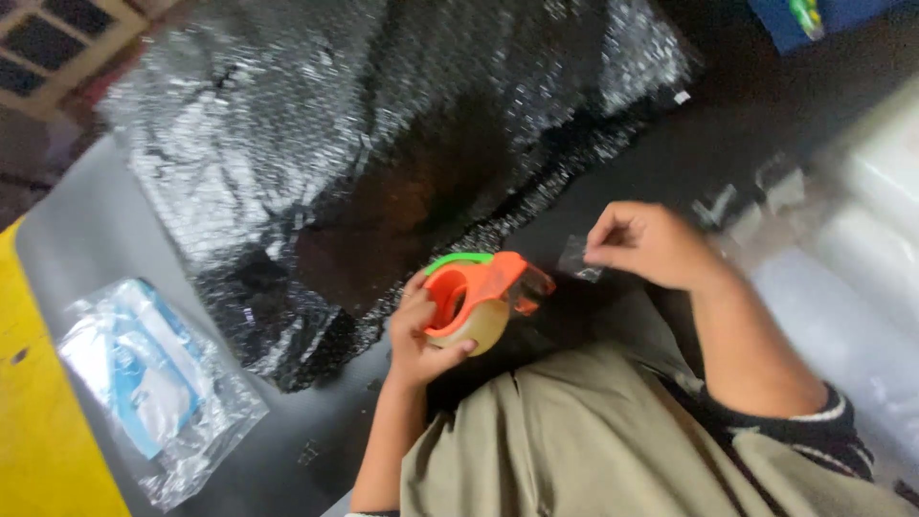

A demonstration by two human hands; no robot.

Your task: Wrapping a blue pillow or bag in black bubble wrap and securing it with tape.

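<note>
- View from above, looking down at a person's two bare hands over a dark worktable [728, 124].
- The left hand [421, 335] is closed around an orange tape dispenser [479, 292], fingers wrapped over its body and roll. The dispenser sits near the middle of the scene, close to the person's chest, lifted above the table.
- The dispenser has a green strip along its top edge and holds a roll of clear, pale tan tape [481, 330] at its underside.
- The right hand [651, 244] is just to the right of the dispenser. Its thumb and fingertips are pinched shut on a small piece of clear tape [579, 260], which hangs between the hand and the dispenser's front end.
- A large sheet of shiny black bubble-textured wrap [364, 144] is spread across the far and left part of the table, crumpled and catching light.
- At near left, a clear plastic bag [153, 383] with something blue and white inside lies flat, well apart from both hands.
- A yellow surface [38, 421] borders the left edge.
- Pale translucent plastic sheeting [852, 278] lies along the right side.
- The person wears a khaki garment [574, 440] with a dark striped cuff [814, 426] on the right arm.
</note>
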